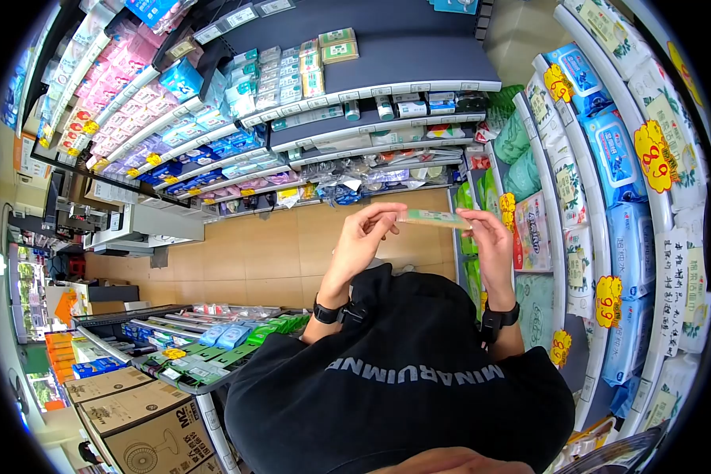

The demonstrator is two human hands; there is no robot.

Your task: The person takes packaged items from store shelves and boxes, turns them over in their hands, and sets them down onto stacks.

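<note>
A thin, flat green-and-tan packet (434, 217) is stretched level in front of my chest, seen nearly edge-on. My left hand (365, 235) pinches its left end between thumb and fingers. At the other end, my right hand (490, 237) is closed on the packet's right corner. Similar-looking green-and-tan packets (339, 47) lie stacked on the upper shelf ahead. What the packet contains cannot be made out.
Ahead runs a dark shelf unit (419, 63) with rows of small packs. On the right, shelves hold blue wipe packs (615, 158) and yellow price tags (656, 156). A low display (205, 359) and a cardboard fan box (146, 423) stand at lower left. Tiled floor (268, 253) lies between.
</note>
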